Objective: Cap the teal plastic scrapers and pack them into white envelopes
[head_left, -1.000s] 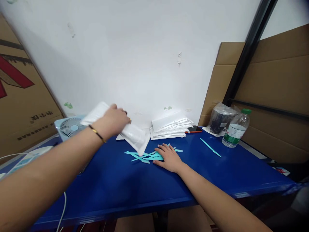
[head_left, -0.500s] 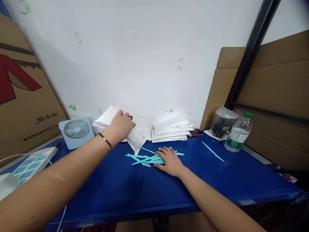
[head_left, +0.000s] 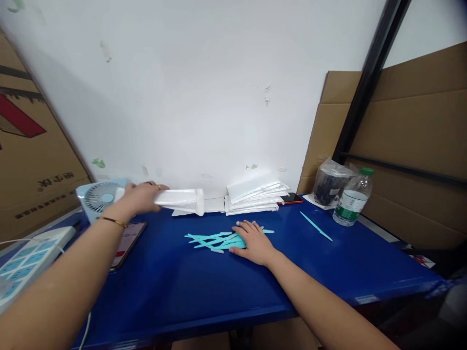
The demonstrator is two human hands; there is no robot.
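Observation:
My left hand (head_left: 144, 197) is closed over a white plastic bubble pouch (head_left: 180, 200) in front of the fan, near the wall. The pouch is held almost level, its far end pointing right; the part under my palm is hidden. My right hand (head_left: 253, 243) lies flat with its fingers stretched out on a loose pile of slim turquoise eyebrow razors (head_left: 207, 239), covering the pile's right part. One more turquoise razor (head_left: 315, 226) lies apart, to the right of that hand.
A stack of white pouches (head_left: 253, 199) leans at the wall, with a phone (head_left: 292, 198) beside it. A water bottle (head_left: 352, 200) and a bagged dark cup (head_left: 326, 187) stand right. Left are a blue fan (head_left: 100, 194), another phone (head_left: 128, 245) and a power strip (head_left: 32, 262).
My left hand has moved left toward the fan with the pouch, which has swung from slanting down over the razors to nearly level. The left phone is uncovered. My right hand stays on the pile.

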